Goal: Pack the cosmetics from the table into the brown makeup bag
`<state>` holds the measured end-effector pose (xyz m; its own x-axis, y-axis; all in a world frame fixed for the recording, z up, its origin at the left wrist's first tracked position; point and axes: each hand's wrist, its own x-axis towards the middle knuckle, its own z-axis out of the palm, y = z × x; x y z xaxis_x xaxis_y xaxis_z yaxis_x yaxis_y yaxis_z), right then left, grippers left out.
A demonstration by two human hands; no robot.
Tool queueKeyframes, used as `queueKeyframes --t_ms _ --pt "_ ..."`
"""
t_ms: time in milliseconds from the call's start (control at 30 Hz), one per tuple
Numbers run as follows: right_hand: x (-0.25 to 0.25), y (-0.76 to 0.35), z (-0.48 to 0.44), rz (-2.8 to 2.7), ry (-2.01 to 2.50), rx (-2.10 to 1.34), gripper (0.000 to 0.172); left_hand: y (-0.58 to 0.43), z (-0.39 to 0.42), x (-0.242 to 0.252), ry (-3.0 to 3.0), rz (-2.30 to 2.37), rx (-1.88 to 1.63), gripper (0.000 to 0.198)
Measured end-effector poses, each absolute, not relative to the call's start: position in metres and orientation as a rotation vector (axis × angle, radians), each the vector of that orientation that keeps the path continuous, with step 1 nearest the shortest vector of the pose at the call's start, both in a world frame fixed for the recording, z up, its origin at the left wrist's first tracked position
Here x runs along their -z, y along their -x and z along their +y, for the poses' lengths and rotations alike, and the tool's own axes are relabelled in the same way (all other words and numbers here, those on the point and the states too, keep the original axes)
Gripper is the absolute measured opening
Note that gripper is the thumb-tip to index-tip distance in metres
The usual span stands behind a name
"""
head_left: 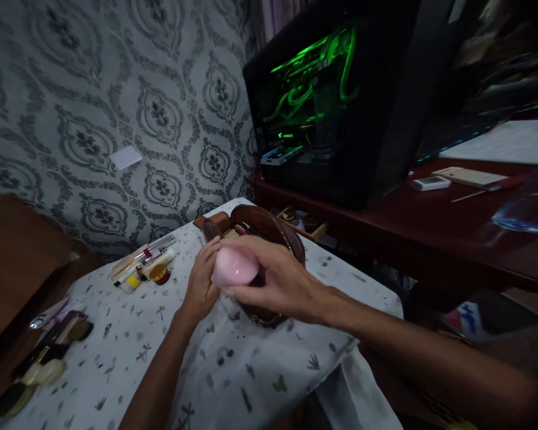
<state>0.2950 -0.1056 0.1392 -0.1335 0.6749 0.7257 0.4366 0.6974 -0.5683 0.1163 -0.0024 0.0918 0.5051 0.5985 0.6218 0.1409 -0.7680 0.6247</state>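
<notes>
A smooth, glossy pink rounded object (237, 267), slightly blurred, is held in front of me above the tablecloth; its exact kind is not clear. My right hand (275, 275) wraps around it from the right, thumb below and fingers over the top. From the left, my left hand (204, 275) presses against its side, with the fingers closed along it and partly hidden. Just behind and below both hands, a brown glossy handbag (291, 239) lies with its mouth open. Some items show inside, too dim to name.
Lip gloss tubes (150, 254) and a gold-lidded jar (160, 274) lie on the white patterned tablecloth (246, 370). Brushes and compacts (78, 329) are at the far left. A green-lit computer case (323, 107) stands on the dark red desk (452, 227), above an open drawer (316, 230).
</notes>
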Motion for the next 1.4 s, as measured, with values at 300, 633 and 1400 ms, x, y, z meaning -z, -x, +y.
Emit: queueKeyframes --t_ms 300,633,1400 --pt "-0.142 -0.334 -0.070 -1.916 1.339 -0.108 0.049 -0.118 -0.011 -0.088 -2.398 0.629 -1.259 0.033" --pt "-0.151 -0.328 -0.047 -2.424 1.791 -0.128 0.050 -0.116 -0.013 -0.089 -2.317 0.623 -1.247 0.032" --pt "-0.132 -0.308 -0.028 -2.770 1.783 0.171 0.040 -0.114 -0.009 -0.084 -2.398 0.615 -1.228 0.033"
